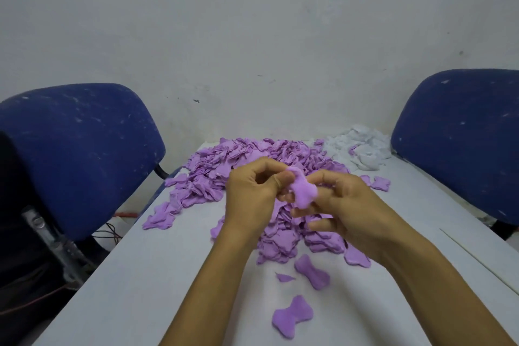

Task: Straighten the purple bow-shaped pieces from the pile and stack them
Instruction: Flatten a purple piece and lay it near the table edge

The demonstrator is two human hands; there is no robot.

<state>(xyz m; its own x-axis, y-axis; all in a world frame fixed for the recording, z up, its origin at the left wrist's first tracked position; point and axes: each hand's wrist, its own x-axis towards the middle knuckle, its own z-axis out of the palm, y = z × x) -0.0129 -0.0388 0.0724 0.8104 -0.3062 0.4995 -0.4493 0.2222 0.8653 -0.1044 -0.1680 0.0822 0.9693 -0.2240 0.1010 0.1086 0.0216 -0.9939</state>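
Observation:
A big pile of purple bow-shaped pieces (238,166) covers the far middle of the white table (146,275). Above its near side, both hands hold one purple bow piece (303,191) between them. My left hand (252,196) pinches its upper left part with thumb and fingers. My right hand (345,205) grips its right side, fingers curled behind it. Closer to me, stacked purple pieces (280,247) lie partly hidden under my hands. Two flat bow pieces lie apart on the table, one (311,271) nearer the pile and one (292,317) nearest me.
A heap of white pieces (362,149) sits at the far right of the table. Blue chairs stand at the left (78,154) and right (460,137) sides. A small purple scrap (284,277) lies near the flat bows. A wall closes the far end.

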